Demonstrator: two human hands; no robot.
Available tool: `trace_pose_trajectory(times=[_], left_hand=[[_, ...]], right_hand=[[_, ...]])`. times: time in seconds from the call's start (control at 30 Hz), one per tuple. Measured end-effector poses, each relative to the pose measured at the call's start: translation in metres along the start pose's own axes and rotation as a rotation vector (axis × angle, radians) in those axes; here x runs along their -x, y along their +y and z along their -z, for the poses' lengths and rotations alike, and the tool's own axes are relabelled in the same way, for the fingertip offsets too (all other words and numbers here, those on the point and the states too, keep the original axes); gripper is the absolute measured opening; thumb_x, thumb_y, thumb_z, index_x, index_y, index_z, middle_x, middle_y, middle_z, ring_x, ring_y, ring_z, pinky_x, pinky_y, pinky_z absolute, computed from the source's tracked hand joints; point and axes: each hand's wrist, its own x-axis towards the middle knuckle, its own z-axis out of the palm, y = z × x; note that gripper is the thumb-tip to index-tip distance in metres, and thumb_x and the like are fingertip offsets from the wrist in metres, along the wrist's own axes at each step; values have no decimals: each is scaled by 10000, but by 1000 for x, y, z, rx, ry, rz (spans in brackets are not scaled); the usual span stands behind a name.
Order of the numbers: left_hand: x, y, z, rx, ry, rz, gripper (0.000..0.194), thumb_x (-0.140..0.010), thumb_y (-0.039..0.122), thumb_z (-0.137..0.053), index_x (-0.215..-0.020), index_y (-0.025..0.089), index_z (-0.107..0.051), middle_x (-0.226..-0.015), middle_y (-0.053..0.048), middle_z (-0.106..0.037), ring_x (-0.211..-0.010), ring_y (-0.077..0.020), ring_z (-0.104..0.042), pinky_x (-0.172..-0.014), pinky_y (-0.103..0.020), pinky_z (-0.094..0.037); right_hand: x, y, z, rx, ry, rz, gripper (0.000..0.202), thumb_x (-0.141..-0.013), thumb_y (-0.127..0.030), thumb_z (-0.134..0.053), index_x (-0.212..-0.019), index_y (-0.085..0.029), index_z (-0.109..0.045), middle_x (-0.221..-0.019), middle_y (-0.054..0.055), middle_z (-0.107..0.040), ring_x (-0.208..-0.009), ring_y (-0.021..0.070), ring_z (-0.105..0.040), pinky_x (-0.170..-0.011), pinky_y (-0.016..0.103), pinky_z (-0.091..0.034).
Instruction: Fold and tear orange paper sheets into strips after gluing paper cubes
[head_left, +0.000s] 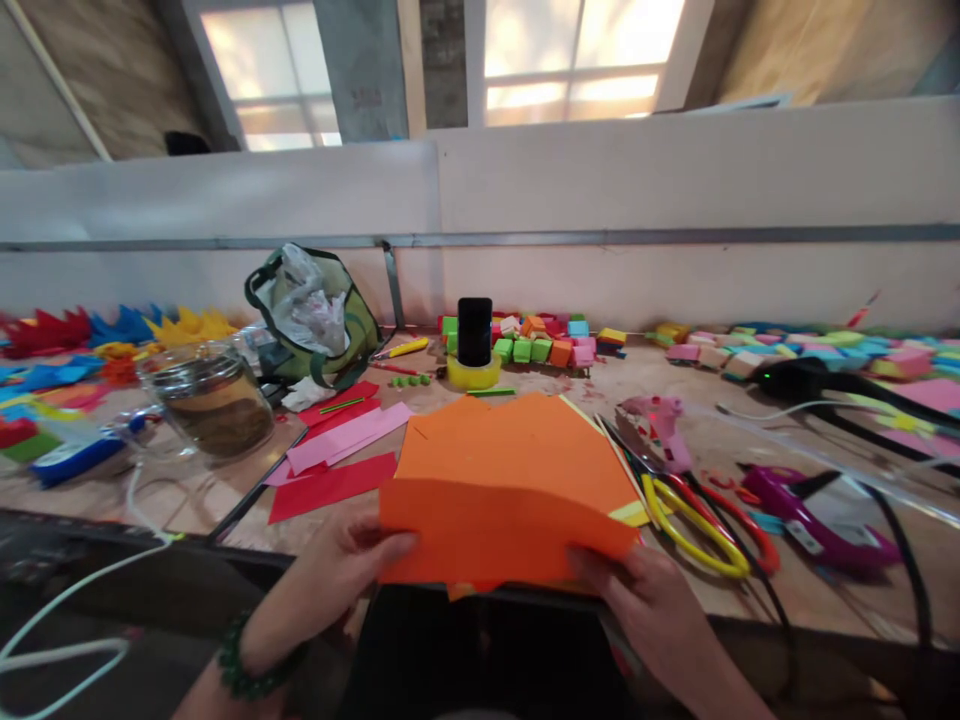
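Note:
Between my two hands a sheet of orange paper (487, 535) is held up at the table's front edge. My left hand (349, 560) pinches its left end, thumb on top. On the right end, my right hand (630, 580) grips the same sheet with the thumb over it. Behind it lie lighter orange sheets (510, 440), stacked on the table. Red and pink paper strips (349, 440) rest to the left of the stack. Yellow-handled scissors (694, 530) and red-handled scissors (750, 520) lie close to the right.
A phone (474, 330) stands on a yellow tape roll (474, 372) at the back. A glass jar (214, 405) and a green bag (322, 315) are on the left. To the right are a pink glue gun (664, 430), a purple glue gun (821, 520) and cables.

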Motion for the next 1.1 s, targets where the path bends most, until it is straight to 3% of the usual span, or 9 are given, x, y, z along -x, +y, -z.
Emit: trace_pose_trajectory(times=[0.1, 0.2, 0.4, 0.53, 0.63, 0.73, 0.83, 0.9, 1.1], left_hand=[[-13, -3, -12, -89, 127, 94, 325, -847, 442, -554, -824, 153, -700, -775, -42, -718, -704, -190, -640, -583, -232, -480], [-17, 2, -14, -107, 203, 71, 294, -820, 426, -589, -858, 151, -685, -834, -40, -718, -748, -190, -634, -608, -229, -469], [-13, 2, -11, 128, 235, 75, 323, -798, 450, -598, -893, 147, -656, -846, -38, -698, -751, -179, -612, -610, -232, -453], [-14, -3, -11, -181, 263, 138, 314, -797, 446, -588, -679, 154, -594, -630, -1, -602, -590, -139, -519, -521, -230, -336], [-9, 3, -11, -413, 224, 124, 259, -799, 377, -594, -645, 172, -554, -610, 17, -568, -590, -132, -501, -540, -239, -307], [1, 9, -11, -456, 123, 100, 253, -789, 359, -606, -628, 183, -522, -618, 27, -553, -597, -130, -495, -551, -239, -311], [7, 10, -11, -543, 86, 167, 268, -783, 370, -608, -614, 190, -504, -599, 26, -540, -585, -143, -492, -542, -254, -297], [6, 7, -13, -602, 85, 180, 254, -797, 365, -591, -629, 191, -513, -660, 6, -573, -637, -166, -526, -577, -271, -325], [-8, -1, -16, -672, 97, 124, 165, -815, 333, -578, -771, 174, -595, -1155, -108, -583, -981, -255, -577, -864, -390, -402]], right_hand=[[-13, -6, 4, 173, -11, -56, 322, -849, -461, -521, -763, -193, -677, -691, 20, -697, -635, 185, -615, -570, 268, -472], [-25, -11, 12, 311, -49, -58, 360, -831, -501, -536, -680, -187, -624, -577, -5, -613, -539, 151, -531, -500, 251, -392], [-28, -9, 17, 151, 66, -76, 353, -810, -521, -539, -719, -188, -613, -600, -8, -589, -550, 140, -511, -469, 233, -357], [-26, -2, 10, 293, 36, -80, 364, -813, -524, -524, -632, -209, -541, -497, -39, -477, -482, 127, -446, -452, 242, -327], [-23, 0, 8, 364, 13, -34, 309, -835, -482, -509, -695, -213, -575, -616, -4, -594, -569, 158, -549, -527, 261, -410], [-18, 3, 10, 375, 29, 60, 262, -807, -451, -549, -718, -210, -606, -939, 76, -677, -859, 227, -633, -742, 322, -484], [-15, 7, 11, 425, 19, 35, 296, -774, -468, -594, -868, -192, -646, -1093, 122, -645, -1022, 279, -600, -884, 405, -463], [-17, 8, 9, 476, 16, -43, 473, -766, -508, -602, -1081, -154, -623, -1106, 141, -634, -1020, 293, -597, -895, 437, -458], [-39, 3, 3, 474, -32, -213, 859, -689, -540, -672, -1379, -92, -426, -1100, 141, -625, -912, 246, -624, -795, 350, -482]])
